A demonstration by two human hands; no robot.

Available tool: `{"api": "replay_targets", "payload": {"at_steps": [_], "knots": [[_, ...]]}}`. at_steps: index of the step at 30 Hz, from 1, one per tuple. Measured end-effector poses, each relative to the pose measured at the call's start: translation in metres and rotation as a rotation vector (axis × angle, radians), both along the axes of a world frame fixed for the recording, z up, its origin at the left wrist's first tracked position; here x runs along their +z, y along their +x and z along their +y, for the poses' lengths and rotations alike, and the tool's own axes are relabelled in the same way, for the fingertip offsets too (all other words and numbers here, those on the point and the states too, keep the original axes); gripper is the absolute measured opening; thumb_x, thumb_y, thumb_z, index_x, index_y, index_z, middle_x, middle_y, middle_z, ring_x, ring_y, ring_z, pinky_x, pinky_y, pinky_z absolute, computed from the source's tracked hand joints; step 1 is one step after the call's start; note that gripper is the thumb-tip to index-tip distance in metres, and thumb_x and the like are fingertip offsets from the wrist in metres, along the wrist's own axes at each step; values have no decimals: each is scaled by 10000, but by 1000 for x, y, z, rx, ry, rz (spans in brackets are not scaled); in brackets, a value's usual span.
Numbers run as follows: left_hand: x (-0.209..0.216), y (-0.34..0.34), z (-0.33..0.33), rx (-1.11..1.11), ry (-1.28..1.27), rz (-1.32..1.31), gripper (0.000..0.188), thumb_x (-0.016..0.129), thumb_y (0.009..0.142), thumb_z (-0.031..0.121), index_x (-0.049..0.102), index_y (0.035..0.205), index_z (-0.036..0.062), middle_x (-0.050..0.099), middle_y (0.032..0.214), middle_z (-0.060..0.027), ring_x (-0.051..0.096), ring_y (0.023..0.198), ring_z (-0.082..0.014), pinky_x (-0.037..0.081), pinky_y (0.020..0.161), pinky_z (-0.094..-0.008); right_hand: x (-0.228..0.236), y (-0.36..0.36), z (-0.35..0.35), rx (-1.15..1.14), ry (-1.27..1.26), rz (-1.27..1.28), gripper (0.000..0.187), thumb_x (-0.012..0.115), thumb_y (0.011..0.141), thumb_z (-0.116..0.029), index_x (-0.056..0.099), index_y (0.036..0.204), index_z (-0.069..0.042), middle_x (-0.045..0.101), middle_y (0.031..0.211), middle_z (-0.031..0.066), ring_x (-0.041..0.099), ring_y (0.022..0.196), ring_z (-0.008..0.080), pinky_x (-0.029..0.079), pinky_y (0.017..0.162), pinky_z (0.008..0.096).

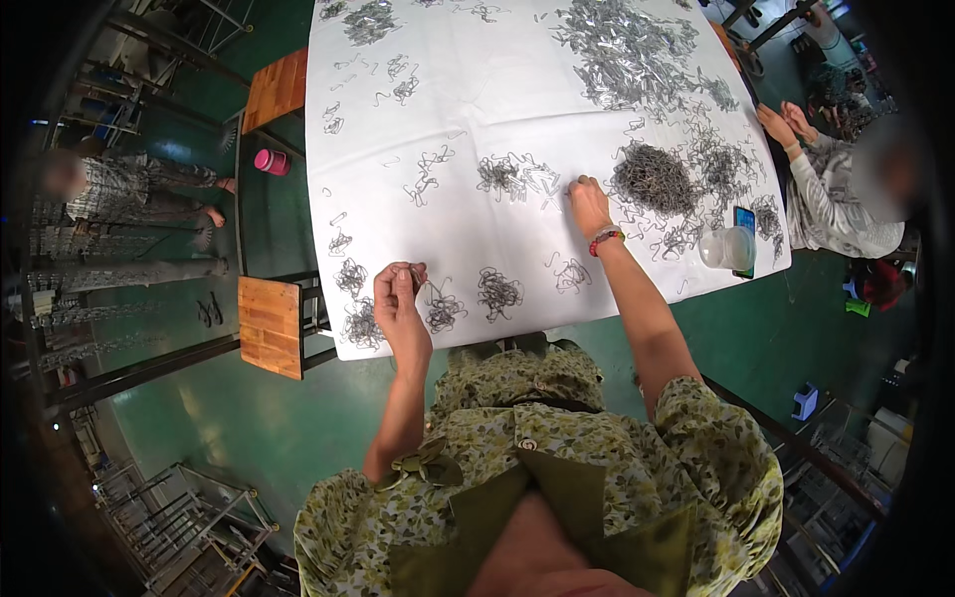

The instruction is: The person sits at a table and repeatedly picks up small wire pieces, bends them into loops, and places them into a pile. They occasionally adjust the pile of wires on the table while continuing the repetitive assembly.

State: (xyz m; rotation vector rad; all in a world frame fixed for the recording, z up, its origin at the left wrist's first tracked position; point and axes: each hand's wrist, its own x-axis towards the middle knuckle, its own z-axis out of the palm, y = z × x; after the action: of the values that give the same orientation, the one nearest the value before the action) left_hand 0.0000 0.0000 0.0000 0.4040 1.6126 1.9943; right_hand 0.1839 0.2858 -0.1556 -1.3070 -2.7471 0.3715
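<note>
My left hand (401, 316) is raised over the near left of the white-covered table (398, 229). Its thumb and fingers pinch a small dark bent wire piece, partly hidden by the fingertips. Just below it lie small heaps of bent wire pieces (445, 312). Farther right, my right hand (589, 204) rests its curled fingertips on the cover; what they grip, if anything, is hidden. Beside those fingertips is a little group of pale, flat strips (540, 181), with a tangle of wire pieces (499, 175) at its left.
Right of my right hand sits a large dark wire heap (654, 179). A plastic cup (722, 248) stands over a phone (744, 221). Shiny strips (637, 55) cover the far right. Wooden stools (270, 326) flank the left edge; another person (836, 199) works at the right.
</note>
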Motion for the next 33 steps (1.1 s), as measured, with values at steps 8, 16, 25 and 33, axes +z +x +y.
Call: {"api": "replay_targets", "payload": {"at_steps": [8,16,25,33], "knots": [[1,-3,33,-260,-77,196,102,543,931,61,567,1009,-1,634,939,-65,602,899,-134,472,831,-265,65,-7,-47,-223,-294,499,136,580,755,45,609,887,29,636,790,199,613,710,333,493,674,384],[3,54,89,-689,-36,237,200,608,886,96,606,1060,-2,654,982,-54,599,903,-111,472,810,-253,171,16,-148,-490,-848,1451,145,666,794,50,645,937,52,655,813,97,579,668,130,477,615,240],[2,73,93,-858,-66,115,142,604,900,112,608,1013,26,654,939,-28,592,899,-93,479,800,-259,180,34,-158,-503,-792,1502,122,665,802,51,652,924,51,642,784,88,566,668,130,468,625,238],[14,69,92,-910,-49,190,169,618,891,169,631,984,28,671,868,-42,600,814,-107,476,726,-271,184,40,-152,-438,-881,1495,122,649,816,42,639,938,47,646,846,106,572,687,156,478,639,262]]}}
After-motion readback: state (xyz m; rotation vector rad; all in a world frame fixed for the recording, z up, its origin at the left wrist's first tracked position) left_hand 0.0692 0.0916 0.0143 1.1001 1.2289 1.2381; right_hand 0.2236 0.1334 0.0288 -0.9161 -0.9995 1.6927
